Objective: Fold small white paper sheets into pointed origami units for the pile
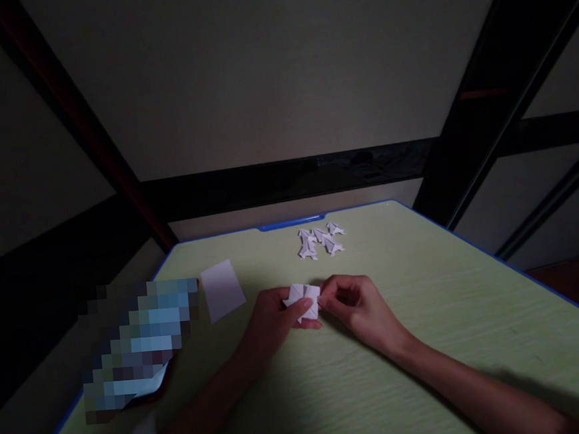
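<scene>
A small white folded paper (309,294) with several crease lines is held up over the table. My left hand (276,315) grips it from the left, thumb lying across its face and fingers behind it. At its right edge, the thumb and index finger of my right hand (353,299) pinch the paper, the other fingers curled. Beyond both hands lies a cluster of several white folded-paper figures (308,247). To the left of my left hand, a flat white sheet of paper (223,290) rests on the table.
The pale green table (452,311) has a blue edge (535,279) and a blue strip (292,223) at its far side. A pixelated device-like object (149,348) lies on the left. Cream and black panels (278,77) stand close behind the table.
</scene>
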A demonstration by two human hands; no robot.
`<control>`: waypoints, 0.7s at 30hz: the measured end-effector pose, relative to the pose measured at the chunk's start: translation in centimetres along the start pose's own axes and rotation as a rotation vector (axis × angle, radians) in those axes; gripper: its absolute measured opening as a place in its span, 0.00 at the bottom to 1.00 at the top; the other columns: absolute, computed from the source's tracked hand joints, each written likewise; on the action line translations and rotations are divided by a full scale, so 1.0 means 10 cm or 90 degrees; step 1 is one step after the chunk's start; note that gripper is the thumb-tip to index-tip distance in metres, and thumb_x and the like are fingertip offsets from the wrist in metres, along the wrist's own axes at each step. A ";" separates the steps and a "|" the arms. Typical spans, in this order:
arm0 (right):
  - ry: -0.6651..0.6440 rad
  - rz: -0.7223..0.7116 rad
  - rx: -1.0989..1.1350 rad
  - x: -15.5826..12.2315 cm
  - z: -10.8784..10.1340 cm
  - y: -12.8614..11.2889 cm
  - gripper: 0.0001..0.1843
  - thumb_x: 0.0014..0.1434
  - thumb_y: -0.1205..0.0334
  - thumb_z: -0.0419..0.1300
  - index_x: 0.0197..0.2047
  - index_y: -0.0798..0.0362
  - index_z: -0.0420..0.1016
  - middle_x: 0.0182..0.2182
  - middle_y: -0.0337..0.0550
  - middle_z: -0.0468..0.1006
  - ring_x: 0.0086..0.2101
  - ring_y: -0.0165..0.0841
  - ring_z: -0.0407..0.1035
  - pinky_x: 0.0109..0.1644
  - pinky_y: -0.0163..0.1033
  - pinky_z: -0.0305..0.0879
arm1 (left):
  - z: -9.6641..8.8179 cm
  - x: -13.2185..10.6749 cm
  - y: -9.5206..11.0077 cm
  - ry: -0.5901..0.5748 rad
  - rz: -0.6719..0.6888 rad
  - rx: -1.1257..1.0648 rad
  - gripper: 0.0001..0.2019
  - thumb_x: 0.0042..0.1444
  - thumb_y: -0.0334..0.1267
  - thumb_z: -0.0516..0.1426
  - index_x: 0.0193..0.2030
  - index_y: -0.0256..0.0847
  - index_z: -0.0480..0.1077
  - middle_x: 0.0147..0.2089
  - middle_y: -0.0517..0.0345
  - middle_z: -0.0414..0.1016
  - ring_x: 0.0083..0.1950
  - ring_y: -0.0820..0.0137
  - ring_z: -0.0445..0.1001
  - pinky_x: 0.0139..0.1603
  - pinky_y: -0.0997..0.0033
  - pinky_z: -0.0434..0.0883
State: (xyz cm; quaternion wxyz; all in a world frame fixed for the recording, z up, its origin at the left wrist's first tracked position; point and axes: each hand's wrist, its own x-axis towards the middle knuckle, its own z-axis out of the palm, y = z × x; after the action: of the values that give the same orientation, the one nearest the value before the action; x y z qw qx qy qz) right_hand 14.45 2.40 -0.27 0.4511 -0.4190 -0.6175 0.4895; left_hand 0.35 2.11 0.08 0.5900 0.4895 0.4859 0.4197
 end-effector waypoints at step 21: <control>-0.215 0.026 0.129 -0.02 -0.02 -0.03 0.15 0.48 0.54 0.56 0.20 0.56 0.60 0.16 0.35 0.63 0.19 0.23 0.54 0.23 0.31 0.47 | -0.05 -0.04 -0.01 -0.107 0.090 0.029 0.07 0.42 0.36 0.57 0.21 0.33 0.71 0.18 0.57 0.72 0.18 0.76 0.68 0.21 0.78 0.63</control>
State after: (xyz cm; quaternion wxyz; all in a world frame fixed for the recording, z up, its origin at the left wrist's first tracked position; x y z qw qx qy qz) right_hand 14.62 2.20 0.04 0.3708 -0.2959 -0.6235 0.6215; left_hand -0.18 1.82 0.01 0.5864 0.5693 0.4083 0.4067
